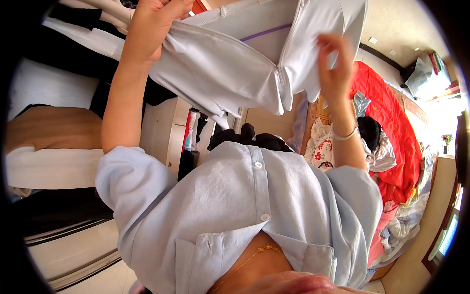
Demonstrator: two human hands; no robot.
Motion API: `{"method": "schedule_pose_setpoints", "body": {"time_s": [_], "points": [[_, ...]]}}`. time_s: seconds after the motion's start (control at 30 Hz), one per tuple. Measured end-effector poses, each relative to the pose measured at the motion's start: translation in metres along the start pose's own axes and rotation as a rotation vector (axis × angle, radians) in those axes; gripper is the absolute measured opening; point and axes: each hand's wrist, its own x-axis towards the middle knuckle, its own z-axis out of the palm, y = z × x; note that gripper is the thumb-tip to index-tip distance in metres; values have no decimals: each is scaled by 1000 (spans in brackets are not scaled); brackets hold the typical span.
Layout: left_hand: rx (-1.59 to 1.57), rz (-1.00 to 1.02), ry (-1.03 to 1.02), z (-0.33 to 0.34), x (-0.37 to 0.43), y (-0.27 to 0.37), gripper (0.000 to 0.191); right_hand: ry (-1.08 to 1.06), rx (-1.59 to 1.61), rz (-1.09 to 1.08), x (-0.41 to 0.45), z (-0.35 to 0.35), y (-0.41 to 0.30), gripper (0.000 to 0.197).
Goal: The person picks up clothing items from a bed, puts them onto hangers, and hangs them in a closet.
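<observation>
A pale grey-white garment [220, 62] with a zipper hangs spread out before me at the top of the view. My left hand [161, 25] grips its upper edge, and the cloth drapes down from there. Inside the opening a thin purple strip [266, 32] shows. The zipper [278, 67] runs down the garment towards the right, with loose hems below it. In front of the cloth's right part is my right hand [335, 62], blurred, its thumb and fingers curled into a loop. Whether those fingers pinch any fabric is unclear. A light bangle [345, 136] circles that wrist.
To the right, a bed carries a red quilt [389, 121], a floral white cloth [318, 141], a black garment [369, 132] and a striped cloth [382, 156]. At left are a pale cabinet [161, 128], a brown cloth [55, 128] and several hanging clothes [77, 16].
</observation>
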Motion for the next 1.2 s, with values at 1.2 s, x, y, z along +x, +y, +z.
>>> {"method": "schedule_pose_setpoints", "body": {"time_s": [1.2], "points": [[38, -117, 72, -42, -61, -13, 19, -544, 817, 797, -34, 69, -15, 24]]}}
